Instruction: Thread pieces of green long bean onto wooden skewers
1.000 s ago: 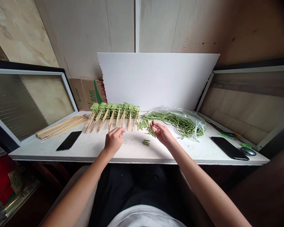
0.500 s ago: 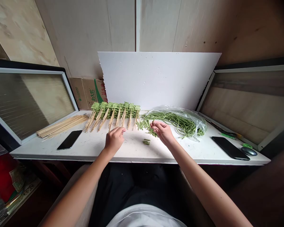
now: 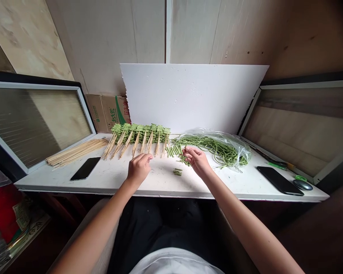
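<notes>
My left hand (image 3: 139, 167) is closed on the bare end of a thin bamboo skewer (image 3: 159, 155), held slightly above the table. Several short cut pieces of long bean (image 3: 174, 150) sit side by side along the skewer's far part. At that far end, my right hand (image 3: 197, 158) pinches what looks like a small bean piece at its fingertips; the fingers partly hide it. Below the hands, a few loose bean pieces (image 3: 177, 172) lie on the white table (image 3: 157, 182). More cut pieces (image 3: 184, 160) lie partly behind my right fingers.
Stacked bean skewers (image 3: 140, 133) stand at the back left, sticks toward me. Bare skewers (image 3: 77, 151) and a phone (image 3: 85, 168) lie left. Whole long beans (image 3: 214, 146) spill from a clear plastic bag (image 3: 241, 152) at right, near another phone (image 3: 278, 180) and a mouse (image 3: 302, 185).
The whole view has shifted slightly. Both hands keep nearly the same pose around the skewer, with no other clear change.
</notes>
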`<act>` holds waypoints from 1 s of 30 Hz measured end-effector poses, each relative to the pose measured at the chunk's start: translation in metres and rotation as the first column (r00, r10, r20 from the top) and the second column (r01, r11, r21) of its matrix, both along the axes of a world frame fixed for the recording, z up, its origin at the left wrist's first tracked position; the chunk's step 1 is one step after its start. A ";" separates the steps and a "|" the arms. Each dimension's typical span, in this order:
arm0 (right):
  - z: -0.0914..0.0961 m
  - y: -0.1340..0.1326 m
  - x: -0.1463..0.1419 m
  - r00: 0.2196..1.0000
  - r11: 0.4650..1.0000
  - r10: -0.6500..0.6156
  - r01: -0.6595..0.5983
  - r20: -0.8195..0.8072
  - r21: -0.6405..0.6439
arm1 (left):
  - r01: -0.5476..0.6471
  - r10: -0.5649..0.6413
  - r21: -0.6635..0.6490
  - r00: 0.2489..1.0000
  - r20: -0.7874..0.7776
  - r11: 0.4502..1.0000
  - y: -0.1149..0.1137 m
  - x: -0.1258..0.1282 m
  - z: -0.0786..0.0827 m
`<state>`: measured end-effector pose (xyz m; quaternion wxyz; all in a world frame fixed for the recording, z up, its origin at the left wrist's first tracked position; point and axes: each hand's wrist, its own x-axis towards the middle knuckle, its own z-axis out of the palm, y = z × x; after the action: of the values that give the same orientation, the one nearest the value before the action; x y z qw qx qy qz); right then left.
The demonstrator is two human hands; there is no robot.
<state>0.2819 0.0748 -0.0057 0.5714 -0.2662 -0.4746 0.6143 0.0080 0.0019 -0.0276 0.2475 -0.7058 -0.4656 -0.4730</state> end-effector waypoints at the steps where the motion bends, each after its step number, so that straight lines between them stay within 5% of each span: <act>1: 0.000 0.000 0.000 1.000 1.000 0.001 -0.001 0.002 -0.007 | 0.000 0.000 -0.004 1.000 0.002 1.000 0.000 0.000 0.000; 11: -0.006 -0.006 -0.010 0.993 0.993 -0.112 0.111 0.023 0.039 | -0.024 0.025 0.029 1.000 -0.019 0.999 -0.001 -0.002 0.002; 30: -0.008 -0.013 -0.018 0.995 0.991 -0.100 0.097 0.025 0.093 | -0.014 0.015 0.029 1.000 -0.021 0.999 -0.001 0.000 -0.002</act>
<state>0.2644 0.0614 -0.0134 0.6055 -0.2719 -0.4969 0.5591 0.0084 0.0013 -0.0295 0.2662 -0.7036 -0.4612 -0.4705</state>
